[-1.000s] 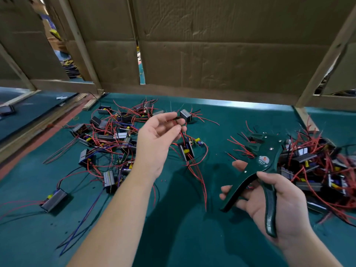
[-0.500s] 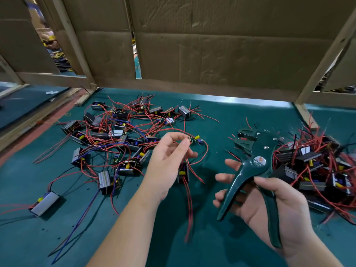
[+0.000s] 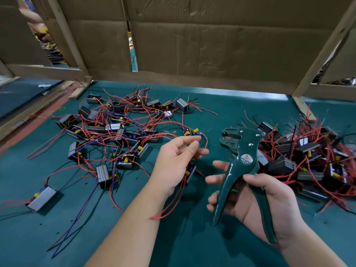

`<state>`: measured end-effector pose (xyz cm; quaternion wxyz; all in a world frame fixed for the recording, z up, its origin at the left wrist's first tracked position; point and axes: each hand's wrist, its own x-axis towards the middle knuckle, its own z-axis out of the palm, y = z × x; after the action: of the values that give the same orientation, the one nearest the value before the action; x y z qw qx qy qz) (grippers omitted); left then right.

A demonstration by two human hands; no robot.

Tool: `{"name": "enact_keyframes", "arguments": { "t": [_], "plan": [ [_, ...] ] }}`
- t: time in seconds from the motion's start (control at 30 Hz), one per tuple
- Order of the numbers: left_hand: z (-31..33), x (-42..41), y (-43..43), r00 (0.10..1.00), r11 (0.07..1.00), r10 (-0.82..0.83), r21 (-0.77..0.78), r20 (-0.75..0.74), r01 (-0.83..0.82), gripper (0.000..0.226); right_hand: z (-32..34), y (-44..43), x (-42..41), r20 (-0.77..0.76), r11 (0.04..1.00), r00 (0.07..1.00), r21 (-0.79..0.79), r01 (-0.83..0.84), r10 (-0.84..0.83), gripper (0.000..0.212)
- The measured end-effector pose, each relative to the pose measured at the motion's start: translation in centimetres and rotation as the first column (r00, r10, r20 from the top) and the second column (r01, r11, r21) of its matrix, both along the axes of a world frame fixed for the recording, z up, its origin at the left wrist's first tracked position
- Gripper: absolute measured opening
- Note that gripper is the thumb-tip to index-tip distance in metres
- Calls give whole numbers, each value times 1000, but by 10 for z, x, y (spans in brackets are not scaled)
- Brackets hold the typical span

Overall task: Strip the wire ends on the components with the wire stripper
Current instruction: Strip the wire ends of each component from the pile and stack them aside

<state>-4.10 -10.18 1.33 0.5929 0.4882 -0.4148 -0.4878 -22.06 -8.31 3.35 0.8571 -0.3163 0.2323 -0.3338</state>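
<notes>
My right hand point(image 3: 258, 205) grips the dark green wire stripper point(image 3: 243, 162) by its handles, jaws pointing up and left, handles spread. My left hand point(image 3: 176, 162) pinches the wires of a small component point(image 3: 189, 171) that hangs below the fingers, its red wires point(image 3: 169, 205) trailing down to the mat. The held wire ends lie a short way left of the stripper's jaws, apart from them. A pile of components with red and blue wires point(image 3: 115, 132) lies to the left, another pile point(image 3: 308, 160) to the right.
All of it lies on a green mat point(image 3: 192, 237). A cardboard wall on a wooden frame point(image 3: 212, 45) closes the back. A wooden post point(image 3: 302, 105) stands at the back right. One lone component point(image 3: 41, 198) lies at the near left.
My left hand has come down and toward me with the component, closer to the stripper. The right hand has raised the stripper slightly and turned its jaws toward the left hand.
</notes>
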Motion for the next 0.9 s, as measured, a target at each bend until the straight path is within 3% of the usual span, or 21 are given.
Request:
{"name": "enact_keyframes", "arguments": {
  "t": [0.13, 0.23, 0.27, 0.37, 0.47, 0.5, 0.9],
  "plan": [
    [-1, -3, 0, 997, 1000, 19, 22, 78, -21, 15, -2, -1, 1, -9, 1000, 1000, 15, 10, -9, 80],
    [-5, -2, 1, 964, 995, 102, -6, 245, -104, 6, -2, -2, 1, -10, 999, 1000, 25, 25, -25, 81],
    [-7, -2, 2, 952, 993, 117, -21, 283, -116, 13, -3, -3, 1, -9, 999, 1000, 26, 27, -27, 80],
    [-8, -1, 2, 952, 995, 95, -14, 289, -95, 22, -4, -3, 0, -13, 999, 999, 30, 30, -30, 79],
    [-8, 0, 0, 948, 998, 58, 7, 312, -64, 11, -5, -3, 0, -30, 999, 999, 32, 34, -33, 80],
    [-7, 0, 0, 950, 999, 47, 9, 309, -52, 3, -6, -3, 0, -35, 999, 999, 32, 32, -31, 80],
    [14, 1, 11, 1000, 999, 3, -45, -2, -3, 15, -4, 1, -2, -46, 994, 993, -1, -109, 109, 72]
  ]
}}
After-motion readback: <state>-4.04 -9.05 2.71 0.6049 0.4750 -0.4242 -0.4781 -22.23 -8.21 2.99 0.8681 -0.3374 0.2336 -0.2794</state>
